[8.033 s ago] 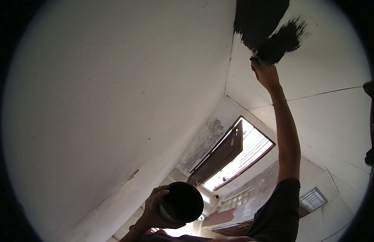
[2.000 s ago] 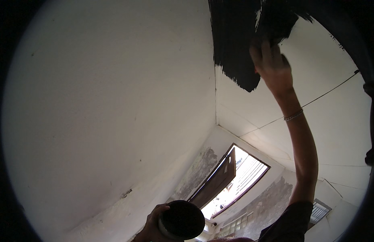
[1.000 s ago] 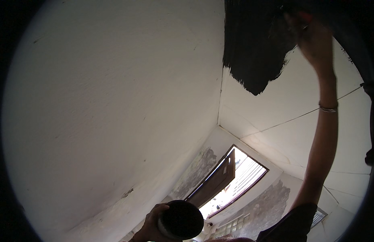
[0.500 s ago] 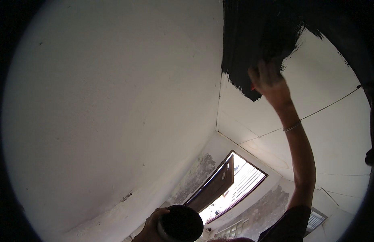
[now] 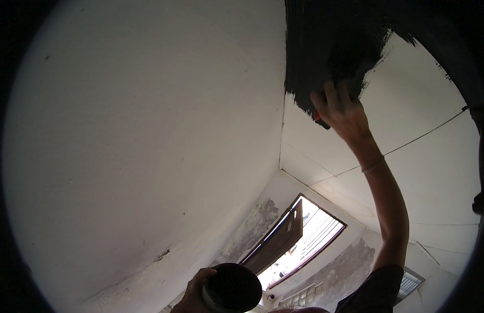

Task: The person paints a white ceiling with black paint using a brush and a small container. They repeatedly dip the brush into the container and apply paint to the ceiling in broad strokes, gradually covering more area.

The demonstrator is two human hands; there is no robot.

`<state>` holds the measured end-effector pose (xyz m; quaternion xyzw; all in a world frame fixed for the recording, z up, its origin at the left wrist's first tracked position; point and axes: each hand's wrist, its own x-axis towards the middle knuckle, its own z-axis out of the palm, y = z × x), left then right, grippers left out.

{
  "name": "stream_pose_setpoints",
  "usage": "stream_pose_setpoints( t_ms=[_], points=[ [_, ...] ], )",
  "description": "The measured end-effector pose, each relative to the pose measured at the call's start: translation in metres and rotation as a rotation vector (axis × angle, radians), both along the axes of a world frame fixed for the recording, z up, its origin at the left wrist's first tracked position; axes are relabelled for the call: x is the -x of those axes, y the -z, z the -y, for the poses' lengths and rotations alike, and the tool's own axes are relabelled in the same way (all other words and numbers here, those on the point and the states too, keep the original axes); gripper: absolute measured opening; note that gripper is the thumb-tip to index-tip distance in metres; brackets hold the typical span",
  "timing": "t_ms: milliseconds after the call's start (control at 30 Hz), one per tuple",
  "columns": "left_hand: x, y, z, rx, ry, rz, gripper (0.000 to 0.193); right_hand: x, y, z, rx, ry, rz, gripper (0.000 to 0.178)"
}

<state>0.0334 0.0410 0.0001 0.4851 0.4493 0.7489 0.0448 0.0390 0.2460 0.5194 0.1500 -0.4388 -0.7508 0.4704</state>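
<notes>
- Brush handle (image 5: 321, 120), a short dark stub with a red streak, pokes out below my right hand (image 5: 342, 112), and that is all of the tool I can see; the bristle end is hidden behind the fingers and lost against the dark paint.
- My right hand is wrapped tight round that handle, fingers (image 5: 331, 96) curled up and over it, knuckles pressed close against the ceiling.
- I see the hand sitting right at the lower edge of the black painted patch (image 5: 331, 47), which spreads up and to the right with a ragged, streaky border.
- A thin bracelet (image 5: 372, 166) rings the wrist just below, and the bare forearm runs down from there to a dark sleeve (image 5: 375, 287) at the bottom of the view.
- Around the patch the white ceiling (image 5: 430, 130) is bare, crossed by thin panel seams.
- Down low, my left hand (image 5: 195, 292) is cupped round a round dark container (image 5: 234, 288), fingers closed on its left side; I'm looking at its underside, so what it holds I cannot tell.
- It hangs well apart from the brush, near the bottom edge.
- To the left a big white wall (image 5: 137, 146) fills most of the view, with small marks and a chipped spot near its lower part.
- Between the two hands, farther off, a dark door leaf (image 5: 278, 240) stands tilted open against a bright doorway (image 5: 310, 240).
- Stained, patchy plaster (image 5: 255, 227) flanks that opening, and a small louvred vent (image 5: 409, 284) sits at the lower right.
</notes>
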Motion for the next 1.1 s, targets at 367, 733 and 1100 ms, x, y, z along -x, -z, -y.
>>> stream_pose_setpoints(
  t_ms=[367, 733, 1100],
  points=[
    [-0.001, -0.01, -0.001, -0.058, 0.001, -0.017, 0.121, 0.013, 0.005, -0.013, 0.088, -0.039, 0.044, 0.016],
    [0.009, 0.022, -0.021, -0.074, 0.168, 0.443, 0.052, 0.001, -0.031, -0.012, -0.068, -0.15, -0.165, 0.009],
    [0.009, -0.014, 0.018, 0.037, 0.014, -0.059, 0.121, 0.023, 0.072, -0.138, 0.282, 0.157, 0.155, 0.021]
  ],
)
